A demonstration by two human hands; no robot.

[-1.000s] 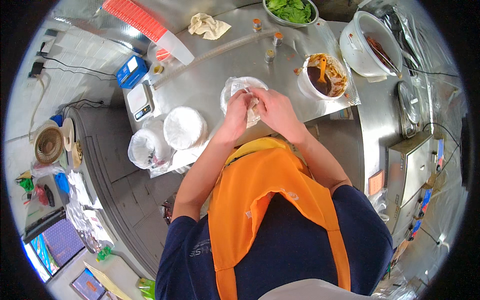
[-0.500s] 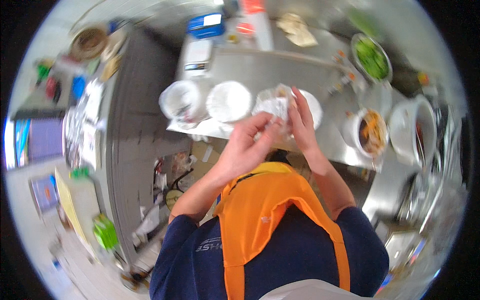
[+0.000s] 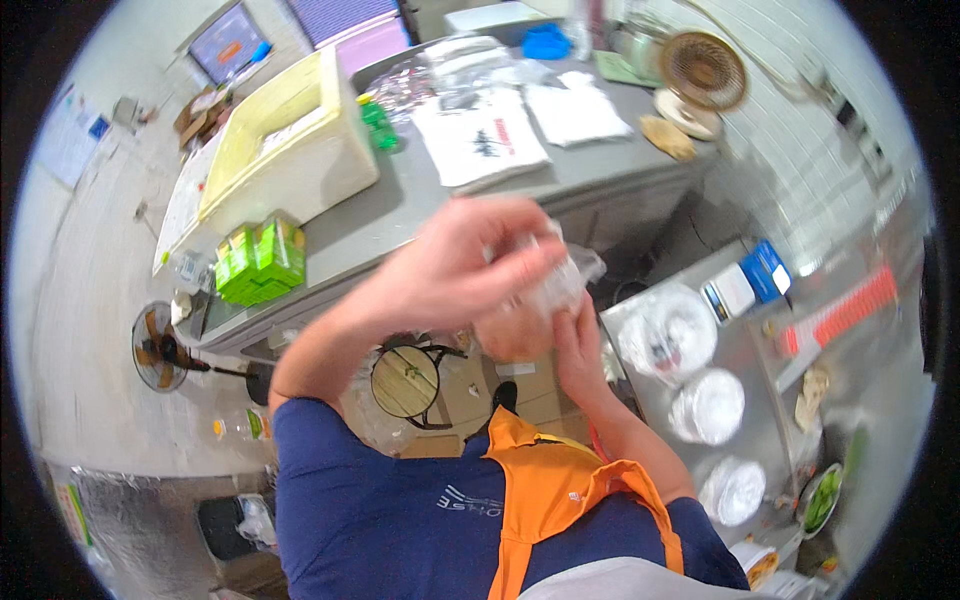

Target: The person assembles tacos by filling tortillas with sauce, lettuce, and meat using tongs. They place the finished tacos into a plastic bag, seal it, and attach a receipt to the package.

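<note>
I see both hands closed on a clear plastic bag (image 3: 560, 285): left hand (image 3: 460, 275) pinches top, right hand (image 3: 575, 345) supports below, keeping it steady.

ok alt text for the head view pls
Seen from above, a person in an orange apron holds a crinkled clear plastic bag between the left hand and right hand. Stacks of white lids sit on a steel counter to the right.

Motion blur smeared our left hand (image 3: 455, 270) and the crumpled clear plastic wrap (image 3: 555, 280) it gripped; what the wrap held stayed unreadable. Our right hand (image 3: 580, 345) was partly hidden beneath it.
</note>
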